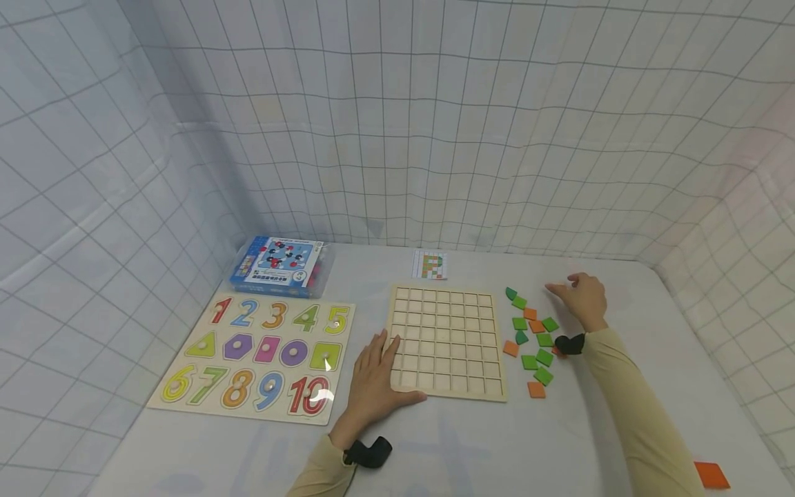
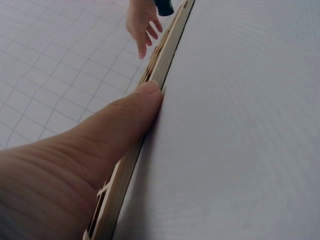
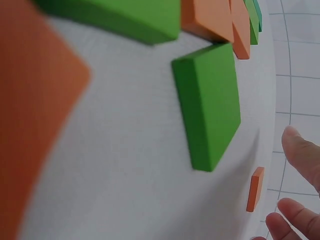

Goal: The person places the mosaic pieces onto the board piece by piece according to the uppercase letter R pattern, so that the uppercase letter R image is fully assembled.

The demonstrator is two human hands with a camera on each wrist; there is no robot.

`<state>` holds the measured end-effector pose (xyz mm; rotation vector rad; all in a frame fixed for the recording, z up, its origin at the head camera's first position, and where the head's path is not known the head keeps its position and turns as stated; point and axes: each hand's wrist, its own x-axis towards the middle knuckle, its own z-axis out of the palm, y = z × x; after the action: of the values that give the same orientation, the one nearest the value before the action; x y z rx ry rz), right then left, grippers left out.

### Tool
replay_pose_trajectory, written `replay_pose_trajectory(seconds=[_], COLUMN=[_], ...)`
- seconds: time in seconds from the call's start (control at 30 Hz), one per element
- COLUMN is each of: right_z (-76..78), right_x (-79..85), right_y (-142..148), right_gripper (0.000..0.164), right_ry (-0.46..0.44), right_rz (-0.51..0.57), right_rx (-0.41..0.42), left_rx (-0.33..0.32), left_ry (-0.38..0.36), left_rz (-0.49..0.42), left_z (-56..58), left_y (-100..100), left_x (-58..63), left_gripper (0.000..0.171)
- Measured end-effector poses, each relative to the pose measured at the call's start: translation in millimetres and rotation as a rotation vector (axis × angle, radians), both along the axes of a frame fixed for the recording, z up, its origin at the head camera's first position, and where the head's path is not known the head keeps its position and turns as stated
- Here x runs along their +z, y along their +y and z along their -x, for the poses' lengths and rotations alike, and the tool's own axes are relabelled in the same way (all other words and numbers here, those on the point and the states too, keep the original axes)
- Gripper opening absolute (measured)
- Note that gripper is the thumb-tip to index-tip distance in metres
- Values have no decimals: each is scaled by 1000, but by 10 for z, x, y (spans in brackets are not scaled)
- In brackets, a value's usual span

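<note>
A pale wooden grid board (image 1: pixel 448 343) lies flat on the table. My left hand (image 1: pixel 375 379) rests at its near left corner, fingers along the left side and thumb against the near edge. In the left wrist view the thumb (image 2: pixel 127 112) presses the board's side. My right hand (image 1: pixel 582 299) hovers beyond and right of the loose tiles, thumb and fingers apart with nothing between them. Green square tiles (image 1: pixel 544 339) and orange square tiles (image 1: pixel 511 348) lie right of the board, with a dark green rounded tile (image 1: pixel 511 293). An orange tile (image 3: pixel 255 189) shows near the right fingers in the right wrist view.
Left of the board lies a number and shape puzzle (image 1: pixel 251 358). Behind it sits a blue-and-white boxed set (image 1: pixel 279 266). A small pattern card (image 1: pixel 430 265) lies beyond the board. One orange piece (image 1: pixel 711 475) is at the near right, beside the right sleeve.
</note>
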<state>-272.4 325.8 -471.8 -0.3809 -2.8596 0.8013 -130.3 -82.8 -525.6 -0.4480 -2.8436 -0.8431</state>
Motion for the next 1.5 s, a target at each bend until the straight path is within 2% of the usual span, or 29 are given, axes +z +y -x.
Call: replay_pose_trajectory(seconds=[0.43,0.83,1.13,1.5], right_z=[-2,9,-7,-16], right_x=[-18,-13,-9,-7], right_y=[30,40,52,32], right_gripper=[64,58,51,43], right_ry=[-87,-129,-153,-100], right_rz=[4,-14,87,142], right_rx=[-20,-13,-22,-17], left_rx=[-2,4,9,14], left_ry=[5,0,22,15], left_rz=[-2,7,8,16], left_z=[-7,-11,-12,-10], left_y=[-2,-1,-3,-10], left_x=[1,9,3,52], left_gripper=[111,110,111,110])
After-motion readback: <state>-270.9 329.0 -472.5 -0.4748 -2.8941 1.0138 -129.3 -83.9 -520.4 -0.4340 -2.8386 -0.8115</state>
